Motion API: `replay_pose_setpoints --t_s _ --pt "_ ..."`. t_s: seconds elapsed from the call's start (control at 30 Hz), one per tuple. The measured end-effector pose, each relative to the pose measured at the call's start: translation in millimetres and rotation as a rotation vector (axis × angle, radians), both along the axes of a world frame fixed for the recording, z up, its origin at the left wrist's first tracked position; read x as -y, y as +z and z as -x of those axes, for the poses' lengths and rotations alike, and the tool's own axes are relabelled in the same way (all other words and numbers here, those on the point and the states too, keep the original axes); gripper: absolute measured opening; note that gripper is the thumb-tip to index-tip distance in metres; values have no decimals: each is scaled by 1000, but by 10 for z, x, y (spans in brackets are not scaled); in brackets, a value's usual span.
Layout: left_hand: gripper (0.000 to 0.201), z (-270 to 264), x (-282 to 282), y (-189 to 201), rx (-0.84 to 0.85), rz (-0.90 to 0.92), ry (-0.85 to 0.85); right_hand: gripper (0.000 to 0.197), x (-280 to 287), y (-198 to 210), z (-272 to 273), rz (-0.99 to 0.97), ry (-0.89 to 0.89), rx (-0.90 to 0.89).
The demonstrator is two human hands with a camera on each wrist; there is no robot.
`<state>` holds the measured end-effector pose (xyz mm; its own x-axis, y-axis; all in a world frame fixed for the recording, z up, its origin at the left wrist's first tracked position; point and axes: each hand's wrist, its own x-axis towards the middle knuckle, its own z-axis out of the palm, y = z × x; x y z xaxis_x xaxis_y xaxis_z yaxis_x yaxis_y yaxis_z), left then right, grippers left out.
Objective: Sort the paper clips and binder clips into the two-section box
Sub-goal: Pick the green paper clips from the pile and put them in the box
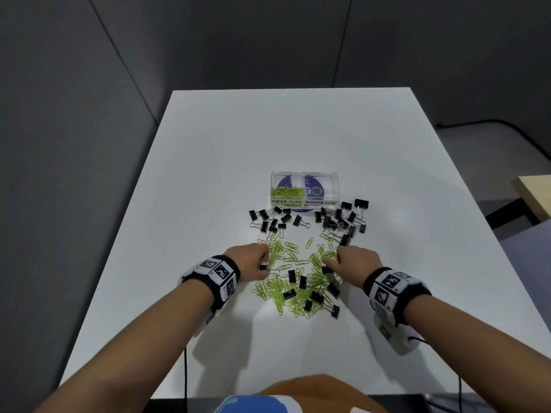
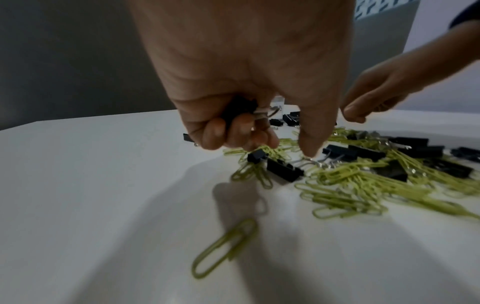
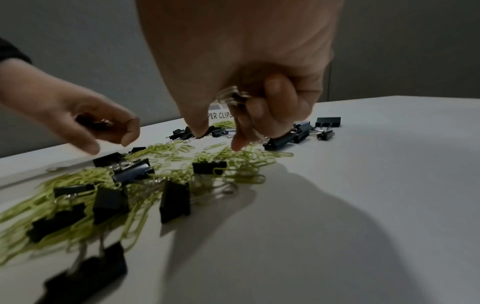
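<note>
The step in hand was the gathering of binder clips out of the mixed heap, and it looked like early work: the box (image 1: pixel 304 174) stood near the middle of the table (image 1: pixel 208 144), with some green paper clips already in its section marked PAPER CLIPS, while the section marked BINDER CLIPS appeared to hold nothing.

The left hand (image 1: pixel 252 261) hung over the left side of the heap. Its last fingers (image 2: pixel 235 133) were curled round a few black binder clips (image 2: pixel 237 109), and the thumb and the index finger reached down toward the wire handle of another clip (image 2: pixel 284 170) on the table, just above it.

The right hand (image 1: pixel 356 260) was over the right side of the heap. Its curled fingers kept at least one binder clip (image 3: pixel 233 95) in the palm, the wire loops showing, and its thumb and index finger pointed down to the paper clips (image 3: pixel 233 158), very close to them; if they touched, I could not tell.

Two loose groups of binder clips lay between the heap and the box, toward the far edge; the rest were mixed with paper clips nearer to the front edge.

The next move, as I judge, called for a fine pinch on one wire handle without dragging paper clips along, then carrying the handful to the right section of the box.
</note>
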<state>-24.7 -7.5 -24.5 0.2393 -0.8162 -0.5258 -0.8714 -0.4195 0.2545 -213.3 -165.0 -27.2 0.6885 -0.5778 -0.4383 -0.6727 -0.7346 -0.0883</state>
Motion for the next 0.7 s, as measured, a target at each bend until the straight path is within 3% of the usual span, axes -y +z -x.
replay_pose_setpoints --t_s 0.13,0.33,0.5,0.7 --pt "42 47 -34 -79 68 -32 -89 53 -30 -28 -132 -44 0 -98" --pt "31 55 -46 -81 123 43 -145 43 -74 18 -143 -78 -50 -73" --pt "27 -34 31 -18 157 71 -193 17 -180 -17 -138 6 51 -61" --pt "31 -231 215 70 157 102 -88 23 -86 -24 -109 63 260 -139"
